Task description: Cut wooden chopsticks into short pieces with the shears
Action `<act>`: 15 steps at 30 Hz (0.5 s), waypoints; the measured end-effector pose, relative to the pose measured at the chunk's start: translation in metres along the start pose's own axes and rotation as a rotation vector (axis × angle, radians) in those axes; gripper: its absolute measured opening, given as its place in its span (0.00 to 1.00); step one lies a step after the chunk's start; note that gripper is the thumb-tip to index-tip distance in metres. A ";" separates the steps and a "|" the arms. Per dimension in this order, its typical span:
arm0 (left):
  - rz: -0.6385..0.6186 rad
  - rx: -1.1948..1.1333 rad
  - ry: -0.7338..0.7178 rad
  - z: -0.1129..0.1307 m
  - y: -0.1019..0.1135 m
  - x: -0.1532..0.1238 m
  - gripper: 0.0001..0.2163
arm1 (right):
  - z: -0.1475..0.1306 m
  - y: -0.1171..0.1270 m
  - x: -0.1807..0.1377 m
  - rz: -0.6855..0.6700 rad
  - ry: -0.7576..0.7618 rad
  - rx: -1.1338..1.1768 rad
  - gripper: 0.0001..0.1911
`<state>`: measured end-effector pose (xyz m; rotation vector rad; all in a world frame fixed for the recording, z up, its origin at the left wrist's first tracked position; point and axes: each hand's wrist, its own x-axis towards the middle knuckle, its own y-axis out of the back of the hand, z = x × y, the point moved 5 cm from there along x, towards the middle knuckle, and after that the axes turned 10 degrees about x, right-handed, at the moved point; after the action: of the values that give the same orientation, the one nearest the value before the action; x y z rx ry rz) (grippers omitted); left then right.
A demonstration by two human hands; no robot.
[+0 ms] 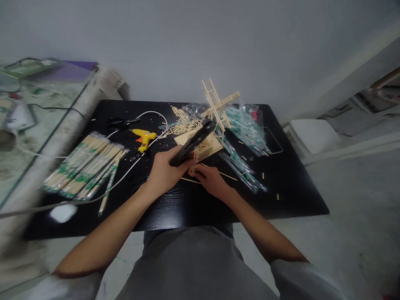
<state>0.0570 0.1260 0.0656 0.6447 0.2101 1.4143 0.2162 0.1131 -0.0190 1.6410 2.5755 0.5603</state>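
Note:
My left hand (164, 168) is closed around a long black tool (194, 141) that points up and away; its exact kind is unclear. Close beside it, my right hand (213, 180) is closed in a pinch on a small pale wooden stick (193, 169), mostly hidden by the fingers. Both hands nearly touch above the near part of the table. Just beyond them lies a light wooden board (184, 138) bearing a small stick structure, partly covered by the tool. A ladder-like frame of sticks (215, 104) rises behind.
On the black table (281, 183) lie a yellow glue gun (144, 138) with a white cable, packed chopsticks (90, 166) at left, a heap of short stick pieces (187, 123) and green-and-clear wrappers (240, 129). A white stool (312, 135) stands at right.

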 end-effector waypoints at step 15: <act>-0.042 -0.186 0.109 0.001 -0.005 0.000 0.09 | -0.004 0.000 0.000 -0.003 0.030 -0.013 0.09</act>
<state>0.0614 0.1257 0.0640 0.4086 0.1747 1.4104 0.2151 0.1118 -0.0153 1.6369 2.5884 0.6048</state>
